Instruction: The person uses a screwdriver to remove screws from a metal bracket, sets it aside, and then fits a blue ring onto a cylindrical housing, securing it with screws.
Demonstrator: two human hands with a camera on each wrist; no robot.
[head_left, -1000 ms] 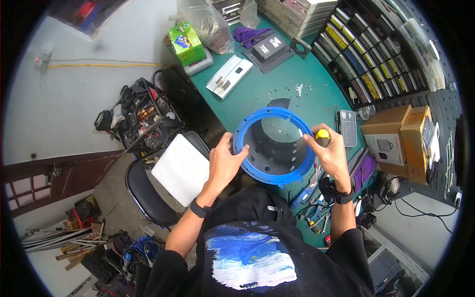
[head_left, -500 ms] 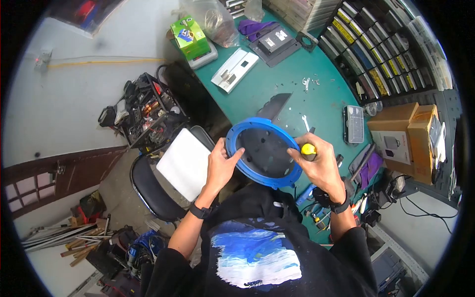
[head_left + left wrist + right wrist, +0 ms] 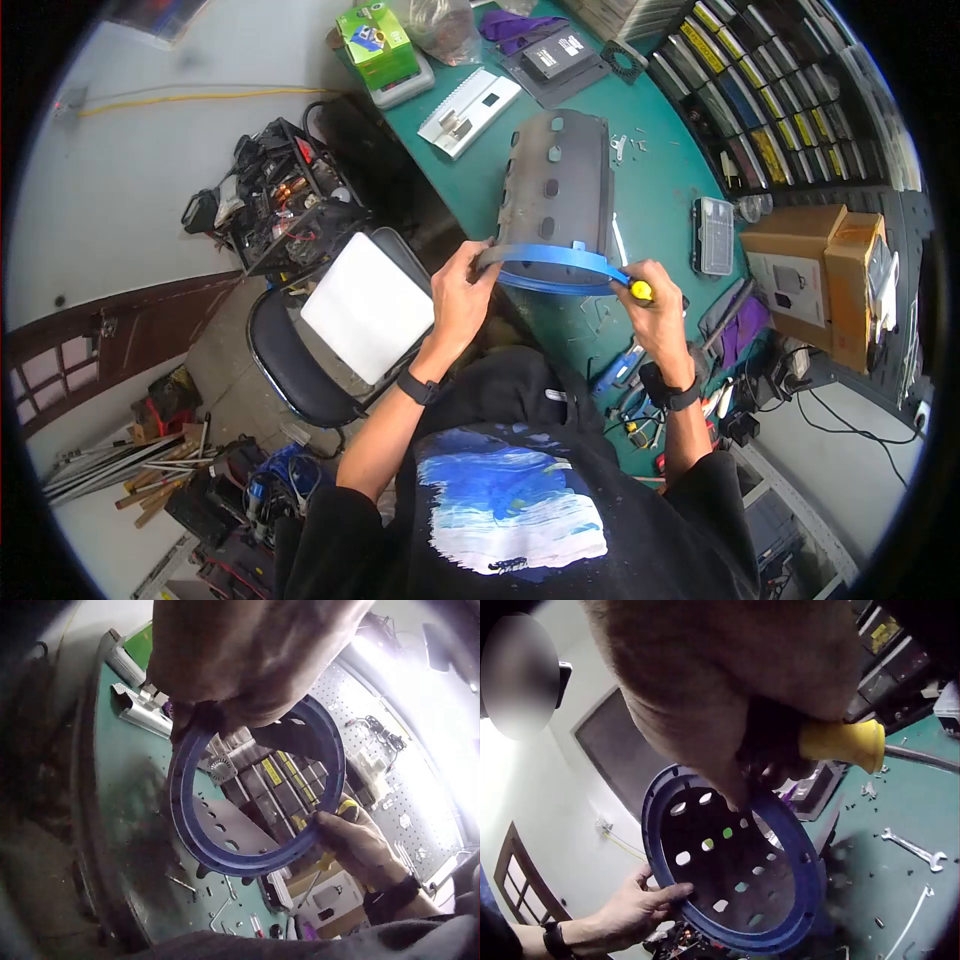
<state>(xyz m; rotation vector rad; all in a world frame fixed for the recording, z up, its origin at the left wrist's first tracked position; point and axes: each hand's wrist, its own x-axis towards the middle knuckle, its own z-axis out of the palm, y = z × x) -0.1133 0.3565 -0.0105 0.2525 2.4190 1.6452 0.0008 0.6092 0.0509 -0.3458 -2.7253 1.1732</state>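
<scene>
A dark grey drum with rows of oval holes carries a blue ring around its near end. My left hand grips the ring's left side, thumb on the inner edge in the right wrist view. On the opposite side my right hand pinches the ring between thumb and fingers. That same hand also holds a screwdriver with a yellow handle, its metal shaft pointing away from the ring. The drum's side faces up in the head view, its far end over the green table.
On the table lie a wrench, small screws, a white metal housing and a clear-lidded case. Hand tools are strewn at the near right. Cardboard boxes and a drawer rack border the right; a chair stands left.
Both hands have tilted the drum: its open ring faced the head camera before, and now its perforated side shows, stretching away over the table. The screwdriver stayed in the right hand.
</scene>
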